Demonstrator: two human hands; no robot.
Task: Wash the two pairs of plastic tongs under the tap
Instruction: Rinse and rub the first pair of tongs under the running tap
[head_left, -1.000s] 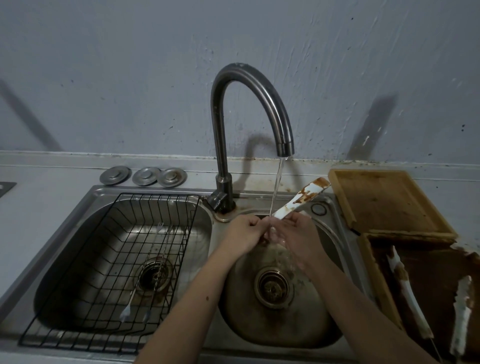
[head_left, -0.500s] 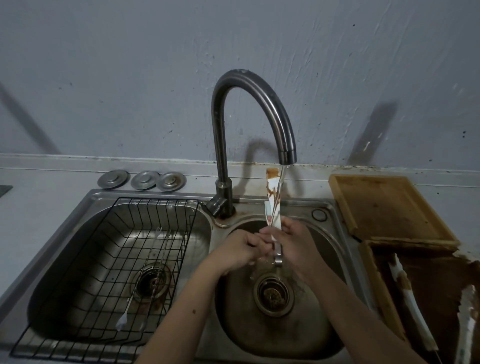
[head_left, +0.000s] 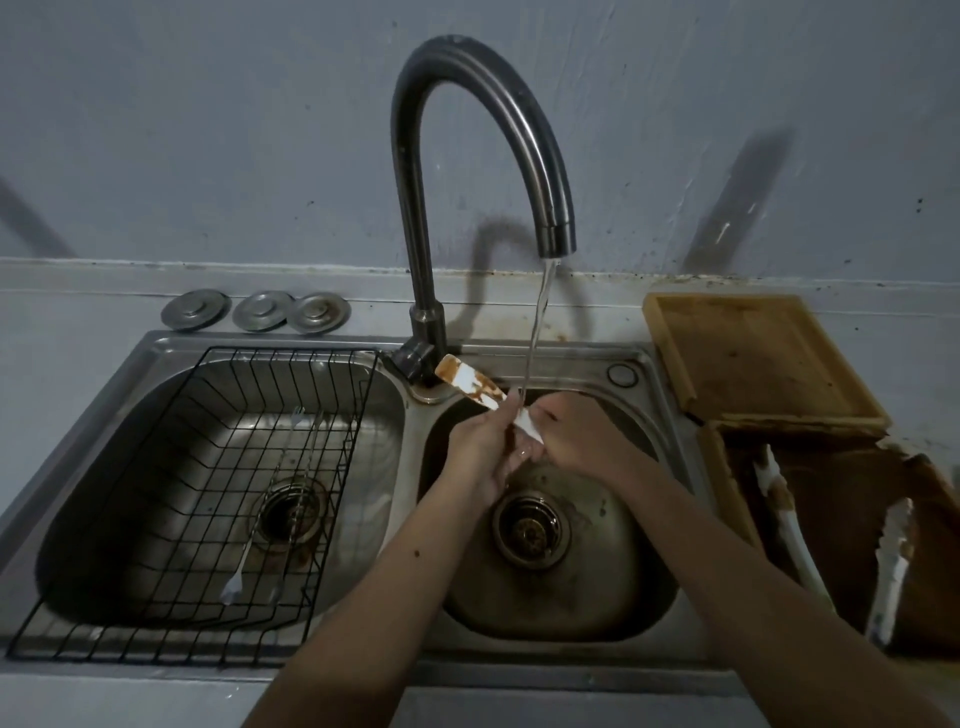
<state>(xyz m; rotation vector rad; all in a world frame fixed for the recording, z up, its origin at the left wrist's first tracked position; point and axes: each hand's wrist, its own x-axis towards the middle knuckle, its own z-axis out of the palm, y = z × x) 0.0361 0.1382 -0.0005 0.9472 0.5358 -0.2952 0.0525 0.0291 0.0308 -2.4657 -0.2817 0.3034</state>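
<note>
Over the right steel sink basin (head_left: 639, 587), the left hand (head_left: 475, 452) and right hand (head_left: 574, 441) both curl around a white plastic tong smeared with brown sauce (head_left: 470, 387), its soiled end pointing far-left toward the curved dark metal tap (head_left: 467, 156); water runs onto the hands. A second stained white tong (head_left: 789, 530) lies in the wooden tray (head_left: 727, 493) at right

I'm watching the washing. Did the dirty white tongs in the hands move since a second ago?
Yes. The tongs swung over: their stained tip pointed right toward the wooden board, then straight up, and now points left at the tap's base.
</note>
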